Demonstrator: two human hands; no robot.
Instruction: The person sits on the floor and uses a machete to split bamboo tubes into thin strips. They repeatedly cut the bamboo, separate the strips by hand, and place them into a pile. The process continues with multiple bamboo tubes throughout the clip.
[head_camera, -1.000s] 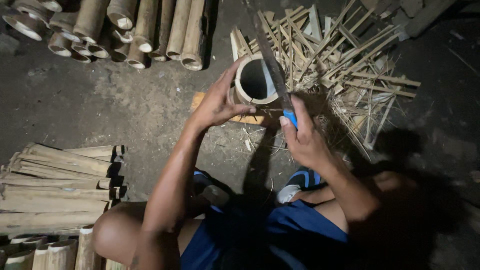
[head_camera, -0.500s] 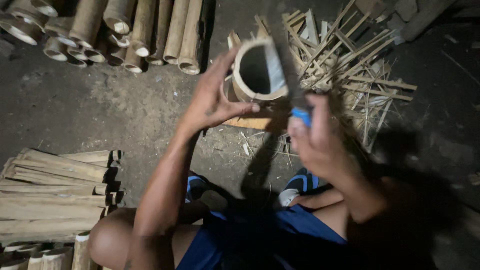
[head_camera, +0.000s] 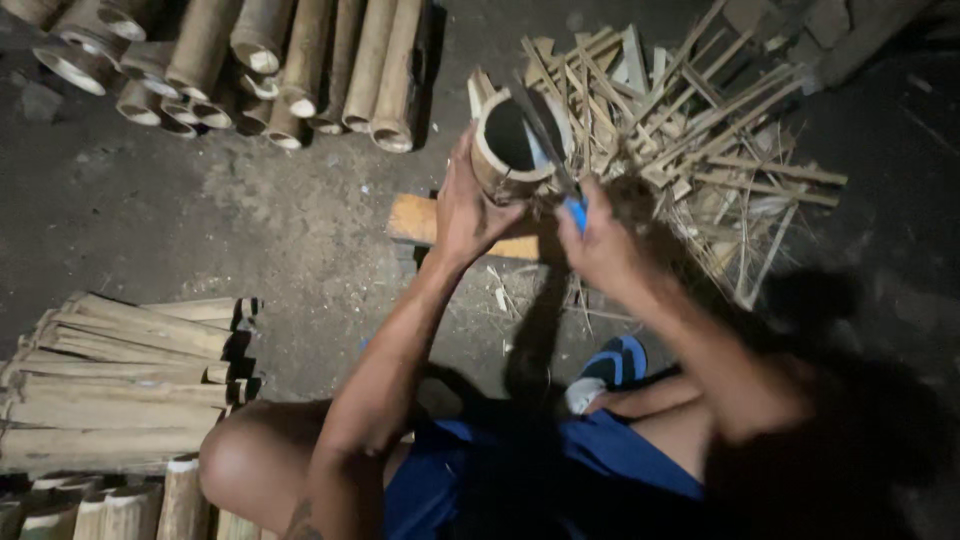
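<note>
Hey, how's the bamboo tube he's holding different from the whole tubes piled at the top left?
The held bamboo tube stands upright on a wooden board, open end up; the piled bamboo tubes lie on their sides on the ground. The held one has a knife across its rim, gripped by the right hand, and the left hand steadies it; the piled ones lie untouched. Both are hollow, tan, round.

We find a dim bamboo workshop: stacked bamboo tubes (head_camera: 250, 70), bundled split slats (head_camera: 120, 380), a litter of splinters (head_camera: 690, 120) and a wooden block (head_camera: 420, 220) on bare floor.
</note>
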